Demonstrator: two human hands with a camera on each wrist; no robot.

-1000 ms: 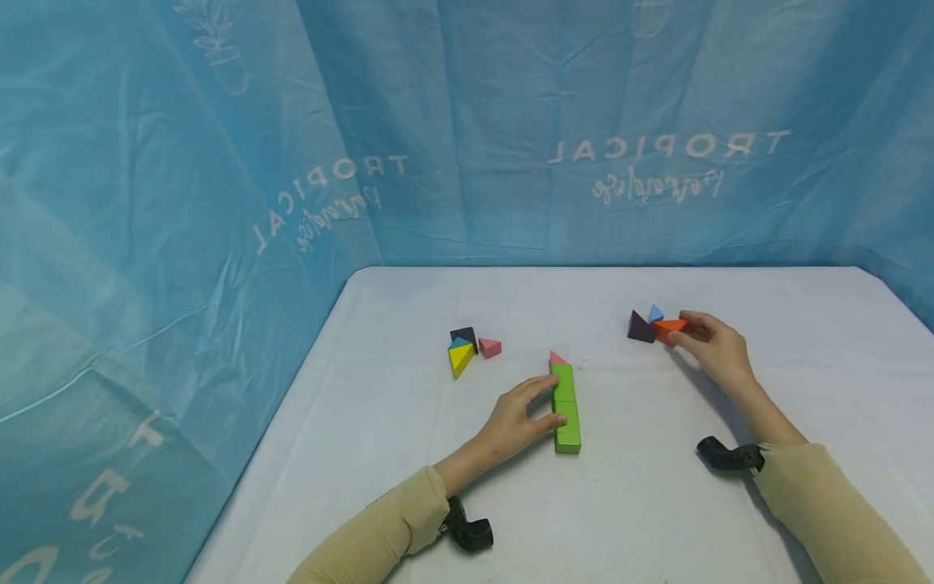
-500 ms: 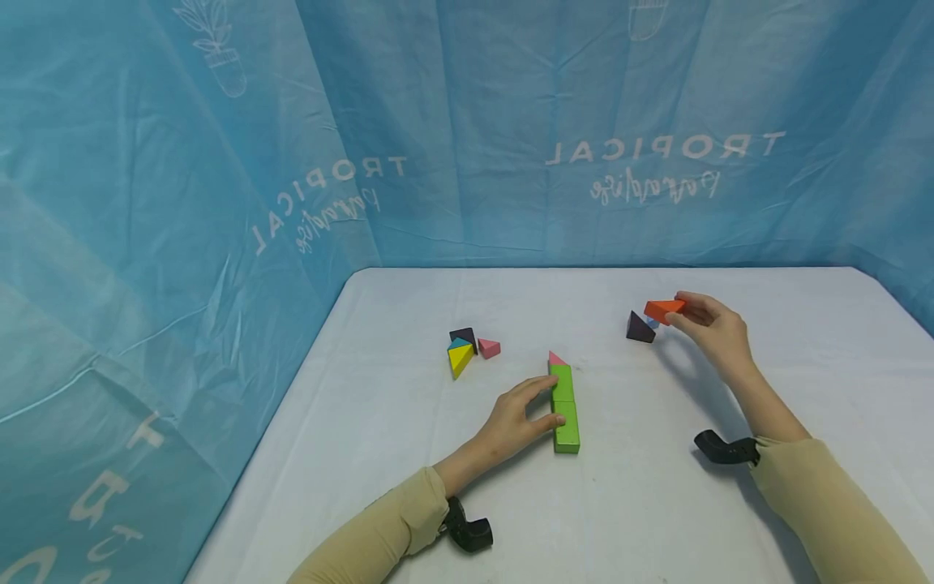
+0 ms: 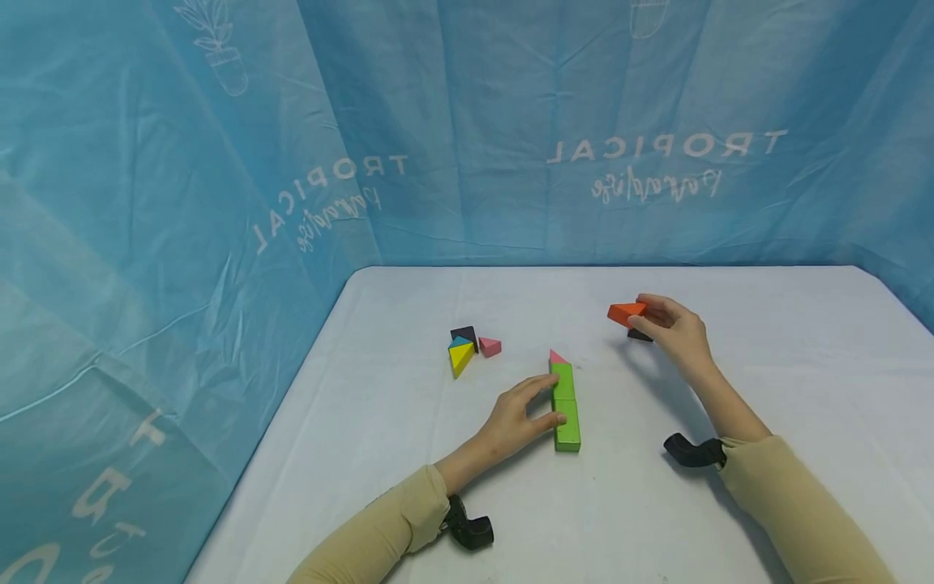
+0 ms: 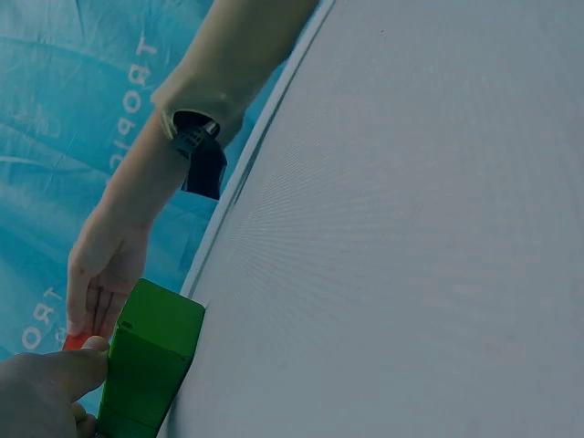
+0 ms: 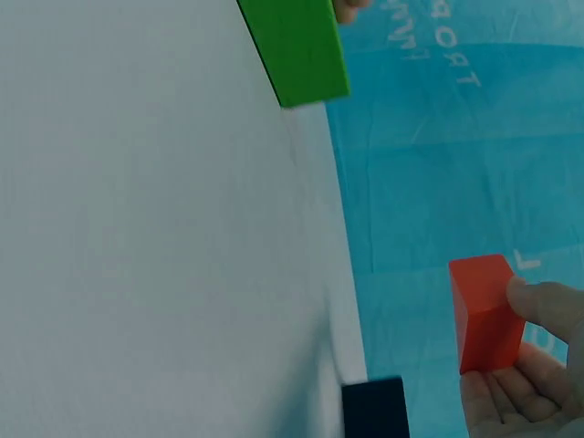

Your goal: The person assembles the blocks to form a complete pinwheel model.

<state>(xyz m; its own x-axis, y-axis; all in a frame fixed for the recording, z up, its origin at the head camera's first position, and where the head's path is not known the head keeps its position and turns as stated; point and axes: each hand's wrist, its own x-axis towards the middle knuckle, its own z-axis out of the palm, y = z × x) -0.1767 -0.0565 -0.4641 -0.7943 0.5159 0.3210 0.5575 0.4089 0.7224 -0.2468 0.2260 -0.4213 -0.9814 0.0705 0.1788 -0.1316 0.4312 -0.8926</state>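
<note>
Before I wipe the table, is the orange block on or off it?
Off: the right hand holds the orange block clear of the table.

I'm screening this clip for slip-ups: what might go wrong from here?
The orange block is held off the table by the right hand alone, so it might slip and drop.

Partly hidden behind it in the head view, the nearby black block could get knocked.

The left hand touches the green blocks; a nudge might push them out of line with the pink piece at their far end.
</note>
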